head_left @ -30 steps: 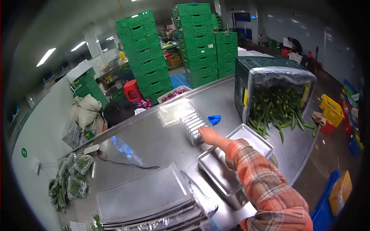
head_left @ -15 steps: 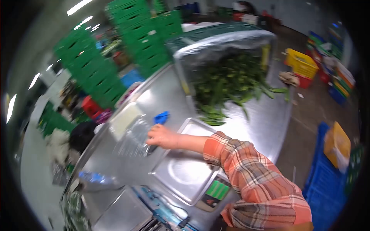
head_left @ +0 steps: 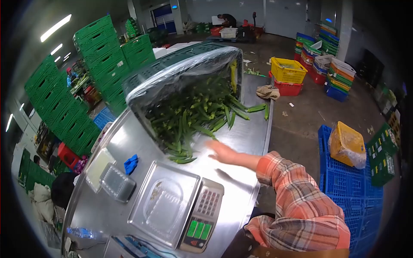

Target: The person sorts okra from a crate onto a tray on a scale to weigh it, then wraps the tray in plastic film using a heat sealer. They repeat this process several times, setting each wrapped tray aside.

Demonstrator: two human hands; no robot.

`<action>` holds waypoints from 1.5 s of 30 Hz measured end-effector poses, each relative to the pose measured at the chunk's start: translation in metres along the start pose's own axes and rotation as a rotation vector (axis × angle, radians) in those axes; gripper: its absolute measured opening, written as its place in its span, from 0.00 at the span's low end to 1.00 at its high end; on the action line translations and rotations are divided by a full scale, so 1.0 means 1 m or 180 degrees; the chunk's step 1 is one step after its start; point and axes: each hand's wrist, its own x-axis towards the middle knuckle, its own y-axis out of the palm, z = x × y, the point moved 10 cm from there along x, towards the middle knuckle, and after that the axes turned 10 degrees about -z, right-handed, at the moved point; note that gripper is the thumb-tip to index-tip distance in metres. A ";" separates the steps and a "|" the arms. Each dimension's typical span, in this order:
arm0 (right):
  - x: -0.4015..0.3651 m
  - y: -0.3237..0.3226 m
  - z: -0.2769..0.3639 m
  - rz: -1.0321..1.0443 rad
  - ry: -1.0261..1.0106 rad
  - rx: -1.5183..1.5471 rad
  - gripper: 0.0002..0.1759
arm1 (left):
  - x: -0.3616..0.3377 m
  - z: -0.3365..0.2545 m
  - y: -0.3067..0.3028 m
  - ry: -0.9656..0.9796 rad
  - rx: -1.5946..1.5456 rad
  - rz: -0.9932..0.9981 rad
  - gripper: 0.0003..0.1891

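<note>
Right hand point(head_left: 223, 152), open and empty, just in front of the tipped crate point(head_left: 172, 56), beside spilled okra point(head_left: 189, 116). Could knock some off the table point(head_left: 124, 133) with a rough sweep.

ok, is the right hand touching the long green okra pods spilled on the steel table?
Cannot tell. Head view: the right hand is motion-blurred at the edge of the okra pods; neither contact nor gap shows plainly.
</note>
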 end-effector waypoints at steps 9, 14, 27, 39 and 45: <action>0.091 -0.198 -0.418 -0.2773 0.1863 -0.0284 0.29 | 0.116 -0.056 0.345 0.0895 -0.0454 0.1075 0.30; 0.159 -0.201 -0.425 -0.2477 0.2050 0.0296 0.29 | 0.218 -0.053 0.452 0.0693 -0.0629 -0.0057 0.27; 0.170 -0.205 -0.442 -0.1899 0.1470 0.0283 0.22 | 0.220 -0.063 0.482 0.1184 -0.0013 -0.0631 0.24; 0.201 -0.196 -0.442 -0.1355 0.1127 0.0598 0.26 | 0.268 -0.046 0.497 0.1048 -0.0049 -0.1019 0.26; 0.038 -0.203 -0.457 -0.0217 0.1831 -0.0790 0.20 | 0.190 -0.032 0.498 0.0405 0.0719 -0.0587 0.40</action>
